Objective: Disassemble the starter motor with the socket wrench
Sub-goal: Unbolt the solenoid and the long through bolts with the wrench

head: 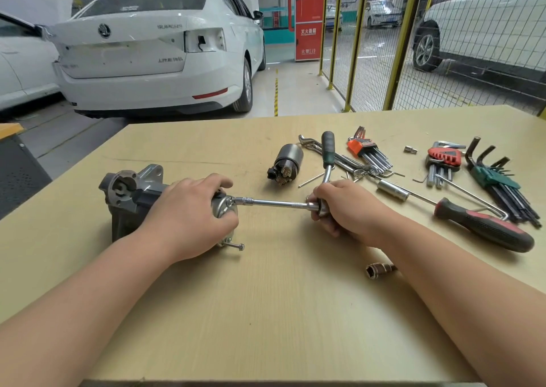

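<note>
The grey starter motor [130, 191] lies on its side at the left of the wooden table [266, 313]. My left hand [189, 212] clamps down over its body. A chrome extension bar [274, 203] runs level from the motor's right end cap to the socket wrench head. My right hand [345, 206] grips that head, and the wrench's green handle [328, 150] points away from me. A long through bolt [235, 245] sticks out of the end cap below my left hand. The detached solenoid [286, 162] lies apart, behind the bar.
Hex key sets [369, 153] [443, 162] [499, 180], spanners, a loose long socket [393, 189] and a red-black screwdriver [484, 227] crowd the table's right side. A brown socket [379, 270] lies by my right forearm. White cars and a yellow mesh fence stand beyond the table.
</note>
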### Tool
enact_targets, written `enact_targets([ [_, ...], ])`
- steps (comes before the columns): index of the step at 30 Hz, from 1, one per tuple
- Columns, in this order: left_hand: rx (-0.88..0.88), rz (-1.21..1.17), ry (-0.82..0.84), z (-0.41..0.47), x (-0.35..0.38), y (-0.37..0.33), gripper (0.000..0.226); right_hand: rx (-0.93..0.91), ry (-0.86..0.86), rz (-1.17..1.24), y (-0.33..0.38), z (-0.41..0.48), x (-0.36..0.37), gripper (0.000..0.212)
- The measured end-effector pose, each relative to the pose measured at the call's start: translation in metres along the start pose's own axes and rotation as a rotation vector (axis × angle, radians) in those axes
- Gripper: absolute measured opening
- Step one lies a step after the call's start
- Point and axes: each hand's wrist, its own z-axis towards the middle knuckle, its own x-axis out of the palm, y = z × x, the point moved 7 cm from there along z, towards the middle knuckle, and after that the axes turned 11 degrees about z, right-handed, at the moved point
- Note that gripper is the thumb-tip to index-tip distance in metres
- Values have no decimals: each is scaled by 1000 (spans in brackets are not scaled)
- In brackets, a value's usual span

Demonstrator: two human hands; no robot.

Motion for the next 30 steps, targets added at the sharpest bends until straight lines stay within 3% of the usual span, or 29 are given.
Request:
enact_targets([
  [5, -33, 404, 69, 4, -1, 16, 80, 89, 48, 29, -6, 0, 4, 26],
  [9, -57, 376, 257, 5, 6, 33, 97, 102, 117, 51, -7, -4, 8, 28],
  [15, -53, 89, -14, 7, -3, 13, 52, -101, 145, -59, 9, -7, -2, 24],
  [18, -71, 100, 40, 11, 2, 14, 50, -271, 126, -174, 22, -11, -6, 10],
  [22, -60, 95, 125, 15, 7, 11, 47, -482, 94, -396, 35, -17, -5, 29],
  [24, -52, 73, 163, 17, 7, 7, 42, -434, 78, -335, 33, -16, -8, 27],
  [27, -11, 22, 209, 23, 7, -6, 37, -290, 91, -149, 24, -11, -7, 6],
  [30, 45, 79, 259, 28, 10, -16, 33, -233, 108, -139, 17, -9, -4, 28],
])
